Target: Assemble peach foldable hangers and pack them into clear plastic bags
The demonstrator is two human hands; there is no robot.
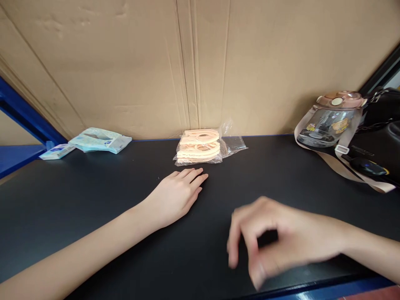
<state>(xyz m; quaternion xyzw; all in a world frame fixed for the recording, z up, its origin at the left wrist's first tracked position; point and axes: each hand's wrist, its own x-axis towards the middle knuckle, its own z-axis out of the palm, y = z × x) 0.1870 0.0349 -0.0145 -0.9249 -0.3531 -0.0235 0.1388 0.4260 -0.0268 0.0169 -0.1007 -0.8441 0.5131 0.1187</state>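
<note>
My left hand (175, 196) lies palm down on the black tabletop, its fingers stretched out and holding nothing. Just beyond its fingertips, a clear plastic bag (200, 146) of folded, peach-coloured plastic pieces lies near the back edge; hand and bag look slightly apart. My right hand (265, 241) is over the front right of the table, blurred by motion. Its fingers are curled, with the thumb and index fingertips together in a pinch. Anything between those tips is too blurred to make out.
A pale blue tissue pack (101, 140) overlaps a smaller pack (58, 151) at the back left. At the back right stands a clear bottle (331, 121) with a beige strap (343, 168), beside a black bag (379, 137). A cardboard wall (131, 66) rises behind the black table (93, 200).
</note>
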